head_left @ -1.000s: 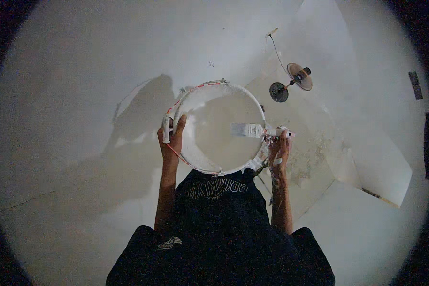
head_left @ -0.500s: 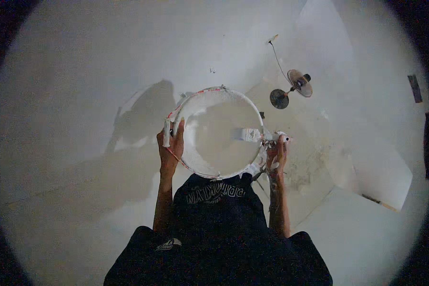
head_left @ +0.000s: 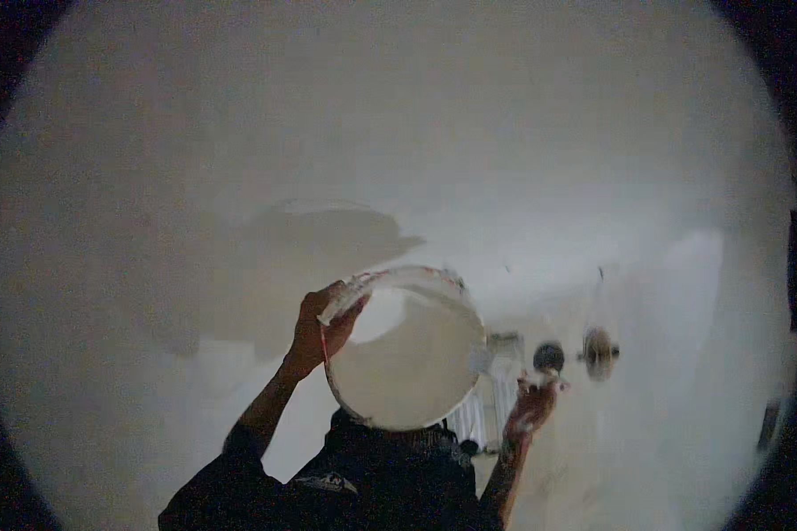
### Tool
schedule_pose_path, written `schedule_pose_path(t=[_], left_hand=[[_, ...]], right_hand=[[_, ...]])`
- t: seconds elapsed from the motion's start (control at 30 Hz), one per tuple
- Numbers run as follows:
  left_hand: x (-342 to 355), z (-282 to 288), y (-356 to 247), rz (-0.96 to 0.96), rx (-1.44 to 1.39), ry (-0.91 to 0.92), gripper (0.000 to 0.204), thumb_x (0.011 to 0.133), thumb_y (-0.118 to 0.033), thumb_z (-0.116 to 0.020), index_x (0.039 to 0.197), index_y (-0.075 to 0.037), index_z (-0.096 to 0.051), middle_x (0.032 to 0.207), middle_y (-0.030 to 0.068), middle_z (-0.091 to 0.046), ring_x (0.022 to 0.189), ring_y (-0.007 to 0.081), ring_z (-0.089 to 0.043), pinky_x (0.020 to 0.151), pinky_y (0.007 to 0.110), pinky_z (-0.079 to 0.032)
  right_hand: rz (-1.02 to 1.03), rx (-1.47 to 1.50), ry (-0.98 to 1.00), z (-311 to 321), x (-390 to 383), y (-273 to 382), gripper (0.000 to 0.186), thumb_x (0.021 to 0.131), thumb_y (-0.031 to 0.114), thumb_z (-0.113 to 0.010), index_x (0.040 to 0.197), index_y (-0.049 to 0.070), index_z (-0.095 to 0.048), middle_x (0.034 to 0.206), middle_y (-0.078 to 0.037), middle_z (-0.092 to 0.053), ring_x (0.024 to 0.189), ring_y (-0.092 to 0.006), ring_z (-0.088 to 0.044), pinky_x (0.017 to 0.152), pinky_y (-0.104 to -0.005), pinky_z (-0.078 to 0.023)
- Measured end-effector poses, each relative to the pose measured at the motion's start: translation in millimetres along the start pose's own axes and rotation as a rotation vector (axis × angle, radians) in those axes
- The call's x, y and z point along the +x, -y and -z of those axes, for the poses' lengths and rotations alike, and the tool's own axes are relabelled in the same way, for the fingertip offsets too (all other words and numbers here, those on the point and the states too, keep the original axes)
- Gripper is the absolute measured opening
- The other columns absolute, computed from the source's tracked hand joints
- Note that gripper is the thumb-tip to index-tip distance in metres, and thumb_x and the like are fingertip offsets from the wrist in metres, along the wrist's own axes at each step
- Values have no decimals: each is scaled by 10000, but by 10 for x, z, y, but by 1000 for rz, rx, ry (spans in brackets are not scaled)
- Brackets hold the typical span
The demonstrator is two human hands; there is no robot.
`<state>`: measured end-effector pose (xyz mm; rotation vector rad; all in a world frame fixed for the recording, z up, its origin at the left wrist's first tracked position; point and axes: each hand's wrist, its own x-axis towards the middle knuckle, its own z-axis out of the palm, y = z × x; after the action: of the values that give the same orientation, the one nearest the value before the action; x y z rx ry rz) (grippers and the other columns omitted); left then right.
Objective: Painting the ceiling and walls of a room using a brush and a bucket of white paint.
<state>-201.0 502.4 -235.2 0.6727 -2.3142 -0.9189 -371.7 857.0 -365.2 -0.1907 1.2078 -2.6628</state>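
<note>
My left hand (head_left: 314, 332) is closed on the upper left rim of a white bucket (head_left: 363, 409) with a red-marked handle, holding pale, off-white liquid (head_left: 403, 363). My right hand (head_left: 531, 403), smeared with white, is closed on a paintbrush (head_left: 505, 363) at the bucket's right rim. The brush's white-coated head is blurred against the rim. A dark shirt (head_left: 390, 478) is below the bucket.
A fan-like object with a dark round part (head_left: 548, 356) and a brownish disc (head_left: 599, 352) lies beyond my right hand. A pale ribbed object (head_left: 474, 420) shows behind the bucket's lower right. Dark strips (head_left: 795, 270) line the right edge. Shadows fall across the white surface (head_left: 150, 177).
The view has swung so the scene sits lower, with more white surface above. The bucket has risen against the background, and my left hand is now at its upper left.
</note>
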Motion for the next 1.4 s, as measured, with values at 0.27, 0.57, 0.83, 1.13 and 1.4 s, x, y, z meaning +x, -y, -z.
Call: schedule_pose_path(t=[0.27,0.57,0.83,1.13,1.4], left_hand=[[-778,75,-414,-200,102,-304,166,797,-104,-703,781,-12,-566,619,99,-558,493,165,-565,460,302,-438],[-1642,-461,-940,-30,238,-264,238,877,-254,-632,881,-17,-627,731,85,-650,647,188,-638,637,312,-518],[-1206,-662,458,-93,541,-308,283,855,-366,-639,961,-105,-673,802,87,-662,717,198,-648,699,326,-524],[-1079,-416,-807,154,107,-76,328,884,-331,-605,1031,-40,-644,948,109,-680,860,195,-660,814,338,-527],[-1273,-735,-755,44,97,-270,280,877,-302,-614,987,-48,-659,828,105,-683,738,180,-663,731,331,-534]], right_hand=[[233,-277,418,-713,982,636,322,935,266,-515,1104,-7,-510,970,-92,-562,761,-204,-568,532,-341,-474],[1068,-1082,1218,-1396,965,1436,310,856,158,-636,1094,-15,-538,1079,-136,-574,986,-258,-561,849,-311,-464],[787,-716,1450,-2997,848,1064,334,885,194,-605,1131,-10,-509,975,-156,-631,849,-214,-656,759,-330,-511],[1345,-695,1508,-3597,442,659,286,925,261,-518,1158,93,-511,1003,-139,-641,825,-270,-652,717,-356,-530],[2337,-349,1356,-4185,276,413,289,912,173,-528,1180,71,-491,1143,-114,-562,860,-255,-641,706,-341,-562]])
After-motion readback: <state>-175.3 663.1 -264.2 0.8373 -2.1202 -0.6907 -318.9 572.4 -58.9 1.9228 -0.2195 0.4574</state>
